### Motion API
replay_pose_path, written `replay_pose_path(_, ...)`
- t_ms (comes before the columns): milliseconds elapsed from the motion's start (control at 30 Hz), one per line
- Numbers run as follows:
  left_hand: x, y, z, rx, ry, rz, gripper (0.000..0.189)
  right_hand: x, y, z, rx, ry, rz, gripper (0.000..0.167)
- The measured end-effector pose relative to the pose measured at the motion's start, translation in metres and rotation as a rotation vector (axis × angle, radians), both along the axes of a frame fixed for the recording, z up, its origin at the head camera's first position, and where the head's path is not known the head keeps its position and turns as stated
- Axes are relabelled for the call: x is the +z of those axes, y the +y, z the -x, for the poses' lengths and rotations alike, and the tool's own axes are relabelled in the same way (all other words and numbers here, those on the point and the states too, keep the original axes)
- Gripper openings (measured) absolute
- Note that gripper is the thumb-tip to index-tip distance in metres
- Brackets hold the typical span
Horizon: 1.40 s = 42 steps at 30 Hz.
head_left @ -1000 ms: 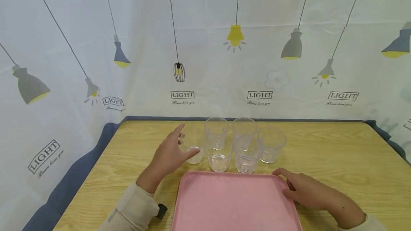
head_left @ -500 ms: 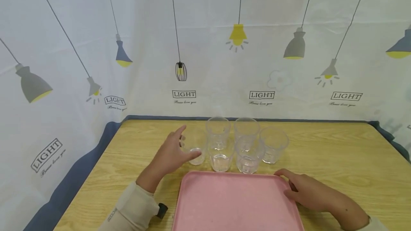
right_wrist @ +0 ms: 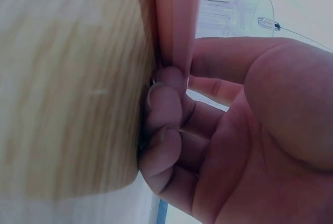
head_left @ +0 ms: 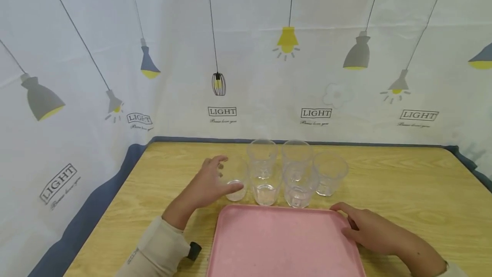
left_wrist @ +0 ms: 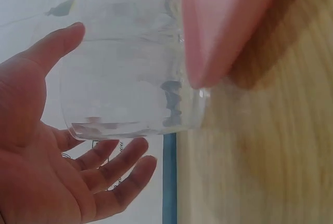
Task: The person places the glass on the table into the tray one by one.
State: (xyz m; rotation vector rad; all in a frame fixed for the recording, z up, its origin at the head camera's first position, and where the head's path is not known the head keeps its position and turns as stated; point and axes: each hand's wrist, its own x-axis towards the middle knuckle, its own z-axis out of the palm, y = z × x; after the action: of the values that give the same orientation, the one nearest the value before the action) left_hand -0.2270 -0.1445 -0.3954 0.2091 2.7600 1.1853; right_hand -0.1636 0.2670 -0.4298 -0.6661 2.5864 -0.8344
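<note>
My left hand (head_left: 209,183) is spread in a loose C at the leftmost clear tumbler (head_left: 235,189), thumb on the near side and fingers behind it. In the left wrist view that tumbler (left_wrist: 122,86) stands beyond the palm, its side between thumb and fingers. A pink tray (head_left: 286,243) lies in front of the tumblers, its far edge close to them. At the tray's right far corner my right hand (head_left: 370,230) grips the rim. Seen from the right wrist, the fingertips (right_wrist: 165,107) curl in under the tray edge (right_wrist: 179,21), with the thumb on the other side.
Several more clear tumblers (head_left: 265,189) stand upright in a tight group behind the tray. The wooden table (head_left: 415,183) ends at the back by a pale curtain (head_left: 261,54) printed with lamps. A dark strap end (head_left: 194,251) sticks out from the left cuff.
The leftmost tumbler has slid slightly nearer the tray, and the left hand's fingers have bent more around its far side. The head view has shifted a little. The right hand keeps its place on the tray.
</note>
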Motion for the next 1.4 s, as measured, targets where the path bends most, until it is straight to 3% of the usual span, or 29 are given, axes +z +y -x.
replay_pose_path(567,0.023,-0.012,-0.007,-0.114,-0.071,-0.078,0.093,0.000,0.002,-0.003,-0.001,0.013,-0.005,0.044)
replay_pose_path(1033,0.032,-0.023,-0.013,-0.425,-0.143,-0.122,0.087,-0.002,-0.001,0.001,-0.015,-0.013,-0.001,0.045)
replay_pose_path(1400,0.028,-0.019,-0.013,-0.503,-0.155,-0.137,0.088,-0.003,0.000,-0.001,-0.002,0.012,0.019,0.044)
